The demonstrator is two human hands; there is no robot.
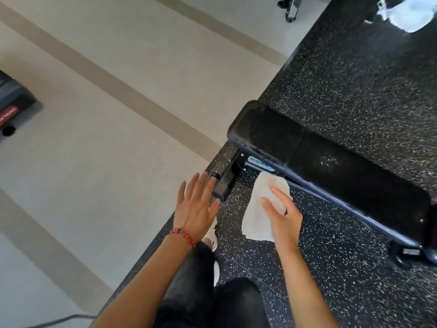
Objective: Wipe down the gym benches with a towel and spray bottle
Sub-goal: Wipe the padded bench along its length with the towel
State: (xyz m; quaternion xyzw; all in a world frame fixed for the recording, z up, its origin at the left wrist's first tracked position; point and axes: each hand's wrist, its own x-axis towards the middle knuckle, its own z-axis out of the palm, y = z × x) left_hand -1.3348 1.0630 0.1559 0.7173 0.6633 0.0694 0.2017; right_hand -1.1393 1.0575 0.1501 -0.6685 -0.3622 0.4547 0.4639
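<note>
The right hand (pixel 282 218) pinches a soft, limp towel (pixel 262 204) near its edge; the left hand (pixel 196 207) is spread wide, holding nothing. The bench (pixel 331 166) lies just beyond the fingers.

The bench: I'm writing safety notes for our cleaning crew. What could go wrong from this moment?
The right hand holds the towel beside the bench, not on the pad, so wiping may start on the frame and miss the top. The left hand is open and empty, and no spray bottle is visible. A foot stands near the bench's base bar, a possible trip point.
</note>
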